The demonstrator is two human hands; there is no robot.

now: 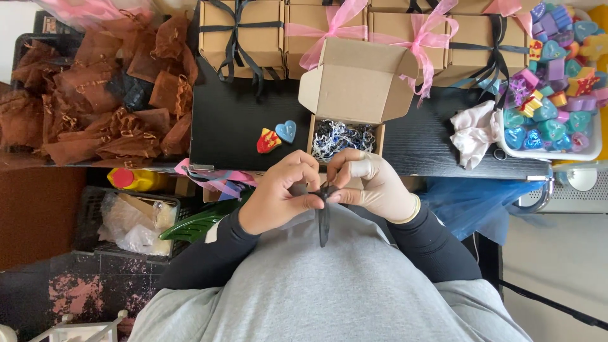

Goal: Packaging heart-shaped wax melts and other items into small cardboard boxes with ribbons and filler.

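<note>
Left hand: bare left hand (278, 193), fingers pinched together on the top of a dark ribbon (323, 218), right in front of the open box (345, 104).
Right hand: gloved right hand (373, 183), thumb and forefinger clamped on the same ribbon end, fingertips meeting the left hand's.
Dark ribbon: a narrow black strip hanging down from the pinch, over the grey shirt, just on the near side of the open box and off the table (430, 145) edge.
Step in hand: looks like the ribbon is being worked between the fingers, folded or straightened at its top end; which of the two I cannot tell, the fingers hide it.
Open box: small brown carton, lid flap up, blue and white shredded paper (342, 138) inside; nothing else visible in it.
Left of the open box: two small heart pieces, one red and yellow heart (268, 141), one blue heart (286, 131), lying touching each other on the table.
Behind the open box: a row of closed boxes (240, 35) already tied with black or pink bows.
Right of the open box: a white tray (592, 152) heaped with coloured hearts.
Far left of the open box: a heap of brown mesh pouches (95, 95).
Next move calls for: I judge a firm two-handed pinch, so the thin ribbon doesn't slip or twist.
</note>
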